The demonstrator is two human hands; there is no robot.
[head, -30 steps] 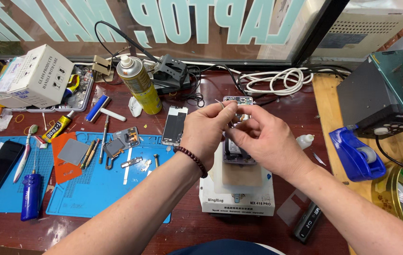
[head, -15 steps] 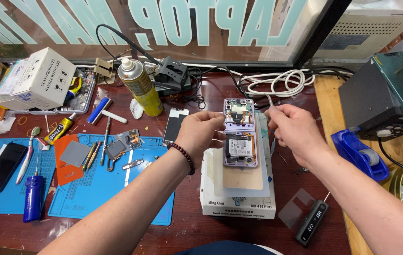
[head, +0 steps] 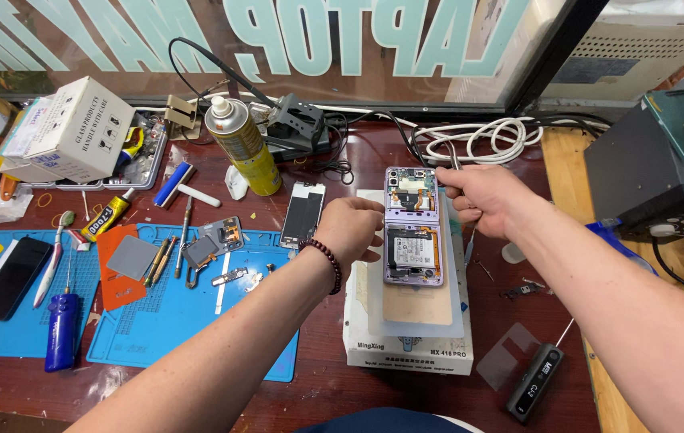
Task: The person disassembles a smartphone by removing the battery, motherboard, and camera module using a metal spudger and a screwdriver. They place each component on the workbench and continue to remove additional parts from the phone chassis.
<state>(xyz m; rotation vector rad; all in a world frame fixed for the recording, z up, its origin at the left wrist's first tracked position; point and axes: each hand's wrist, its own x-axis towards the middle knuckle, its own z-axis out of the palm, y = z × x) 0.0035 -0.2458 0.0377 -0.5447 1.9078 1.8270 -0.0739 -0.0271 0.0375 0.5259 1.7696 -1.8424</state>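
From the head camera, an opened purple phone (head: 412, 227) lies flat with its insides showing, on the pad of a white heating platform (head: 408, 345) near the middle of a dark red workbench (head: 334, 393). The left hand (head: 352, 228), a beaded bracelet (head: 324, 260) on its wrist, rests at the phone's left edge with fingers curled against its side; whether they pinch it or only touch it cannot be told. The right hand (head: 482, 198) sits just beside the phone's upper right corner, closed around a thin metal tool (head: 456, 163) whose tip pokes up above the fist. To the left lie a blue work mat (head: 157, 321) strewn with small parts, a yellow spray can (head: 239, 144) standing upright and a white cardboard box (head: 65, 128). A coiled white cable (head: 486, 138) lies behind the phone, and a small black handheld device (head: 534, 383) lies to the platform's right
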